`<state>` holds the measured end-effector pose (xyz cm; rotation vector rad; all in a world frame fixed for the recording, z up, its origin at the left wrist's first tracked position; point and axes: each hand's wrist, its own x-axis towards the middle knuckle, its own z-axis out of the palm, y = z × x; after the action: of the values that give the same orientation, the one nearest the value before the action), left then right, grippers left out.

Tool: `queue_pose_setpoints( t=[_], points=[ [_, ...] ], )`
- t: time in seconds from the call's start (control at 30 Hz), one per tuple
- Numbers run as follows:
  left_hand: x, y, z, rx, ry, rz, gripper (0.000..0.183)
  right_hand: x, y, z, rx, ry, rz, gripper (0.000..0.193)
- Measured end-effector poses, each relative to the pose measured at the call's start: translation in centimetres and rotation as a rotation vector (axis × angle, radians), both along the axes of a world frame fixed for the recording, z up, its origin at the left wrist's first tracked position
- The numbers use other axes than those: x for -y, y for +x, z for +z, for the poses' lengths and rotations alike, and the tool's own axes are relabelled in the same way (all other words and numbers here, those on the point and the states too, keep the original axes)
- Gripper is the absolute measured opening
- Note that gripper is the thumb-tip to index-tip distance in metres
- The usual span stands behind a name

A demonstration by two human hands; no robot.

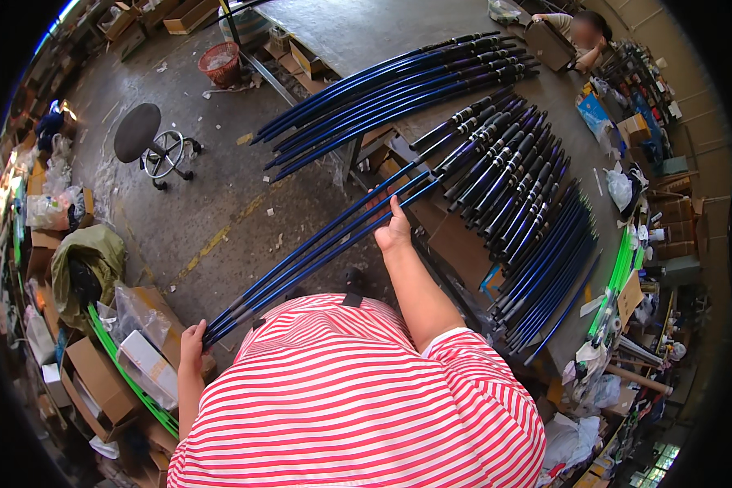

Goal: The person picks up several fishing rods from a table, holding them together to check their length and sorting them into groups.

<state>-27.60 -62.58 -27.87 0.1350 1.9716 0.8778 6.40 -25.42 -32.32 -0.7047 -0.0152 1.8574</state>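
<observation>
A few slim blue fishing rods [297, 256] slant across in front of me, their far ends reaching the table. My left hand [192, 346] is closed round their dark near ends at the lower left. Further up, my right hand [393, 226] grips the same rods from below, thumb on the near side and fingertips showing beyond them. Just past that hand, a row of black-handled rods [504, 159] lies fanned out on the table. Left of this row rests another bundle of blue rods [382, 89], its tips jutting over the table edge. Thinner blue rod sections [549, 268] lie at the right.
The grey table [342, 20] runs from the far side to my right. A black stool [141, 134] and a red basket [220, 65] stand on the floor. Cardboard boxes [98, 382] and green rods [130, 378] crowd the left. Another person [586, 37] sits at the table's far right.
</observation>
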Motion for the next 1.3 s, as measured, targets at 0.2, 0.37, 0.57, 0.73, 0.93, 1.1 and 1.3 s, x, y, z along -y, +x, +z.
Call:
queue_pose_setpoints(
  t=[0.2, 0.37, 0.57, 0.73, 0.93, 1.1, 1.3],
  points=[
    [-0.1, -0.3, -0.2, 0.005, 0.013, 0.001, 0.031, 0.0, 0.0, 0.7, -0.021, 0.0, 0.003, 0.024],
    [-0.4, 0.0, 0.1, 0.005, 0.014, 0.004, 0.031, -0.2, 0.0, 0.9, 0.007, -0.014, 0.0, 0.027],
    [-0.5, 0.2, 0.0, 0.003, 0.022, -0.022, 0.031, -1.0, 0.3, 0.0, 0.07, -0.054, -0.065, 0.027],
    [-0.5, 0.5, -0.1, 0.017, 0.009, -0.014, 0.031, -1.2, 0.5, 0.0, 0.066, -0.08, -0.093, 0.025],
    [-0.7, 1.1, 0.4, 0.036, 0.003, -0.006, 0.032, -1.9, 0.9, 0.3, 0.056, -0.111, -0.131, 0.022],
    [-1.3, 2.5, 1.4, 0.288, 0.146, 0.083, 0.033, -3.0, 2.2, 0.6, 0.046, -0.104, -0.12, 0.025],
    [-4.5, 5.7, 1.5, 0.712, 0.351, 0.274, 0.045, -2.7, 3.4, 1.6, -0.047, 0.029, 0.072, 0.03]
  ],
)
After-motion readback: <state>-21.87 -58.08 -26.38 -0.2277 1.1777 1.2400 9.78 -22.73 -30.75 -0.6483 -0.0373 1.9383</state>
